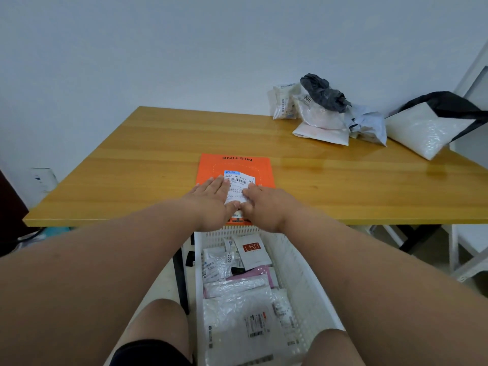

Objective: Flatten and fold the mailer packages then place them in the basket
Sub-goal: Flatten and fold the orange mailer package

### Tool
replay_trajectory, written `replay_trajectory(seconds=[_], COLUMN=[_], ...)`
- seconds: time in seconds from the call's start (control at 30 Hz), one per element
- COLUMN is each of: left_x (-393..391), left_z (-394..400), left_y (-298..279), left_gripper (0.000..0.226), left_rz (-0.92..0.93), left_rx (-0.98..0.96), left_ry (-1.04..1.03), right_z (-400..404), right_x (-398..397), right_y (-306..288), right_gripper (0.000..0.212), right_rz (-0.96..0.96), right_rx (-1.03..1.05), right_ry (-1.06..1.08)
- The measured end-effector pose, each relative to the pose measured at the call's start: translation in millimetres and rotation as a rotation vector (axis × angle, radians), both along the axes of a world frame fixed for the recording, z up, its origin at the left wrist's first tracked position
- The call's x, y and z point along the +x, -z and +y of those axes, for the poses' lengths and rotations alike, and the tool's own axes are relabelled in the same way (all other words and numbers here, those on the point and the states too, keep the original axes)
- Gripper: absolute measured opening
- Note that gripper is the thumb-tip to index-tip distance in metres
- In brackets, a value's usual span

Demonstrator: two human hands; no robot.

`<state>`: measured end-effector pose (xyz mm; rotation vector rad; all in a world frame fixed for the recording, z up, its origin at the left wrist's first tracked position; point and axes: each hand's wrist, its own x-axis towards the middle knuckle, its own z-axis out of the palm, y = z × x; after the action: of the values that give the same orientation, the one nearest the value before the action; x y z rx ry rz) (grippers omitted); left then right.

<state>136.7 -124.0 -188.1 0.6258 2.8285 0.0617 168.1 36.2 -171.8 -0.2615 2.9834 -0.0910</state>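
Fingers [220, 182] of both hands lie straight, pressing flat atop the orange mailer [235, 167]

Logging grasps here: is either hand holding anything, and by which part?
Nothing is held. Both the left hand and right hand press flat on the orange mailer, over its label.

Flat mailer [235, 165] on counter [132, 159], near front edge, centre. Both hands [211, 192] [266, 200] on its near half, left beside right, touching. Pile of unfolded mailers [327, 114] at far right corner of counter. Basket [295, 270] below front edge, w/ folded mailers [237, 299] inside.
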Motion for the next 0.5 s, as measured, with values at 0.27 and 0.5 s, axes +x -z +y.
replay_trajectory(seconds=[0.27,0.5], left_x=[-13,-28], left_z=[2,12], left_y=[-14,-2], left_gripper=[0.055,0.043], left_rz=[0.18,0.389], left_rx=[0.023,-0.049], left_ry=[-0.026,-0.001], right_z=[-11,-3], right_x=[-24,-36], right_y=[-11,13], right_gripper=[0.031,0.048], right_rz=[0.153,0.19], right_rx=[0.015,0.09], right_ry=[0.094,-0.008])
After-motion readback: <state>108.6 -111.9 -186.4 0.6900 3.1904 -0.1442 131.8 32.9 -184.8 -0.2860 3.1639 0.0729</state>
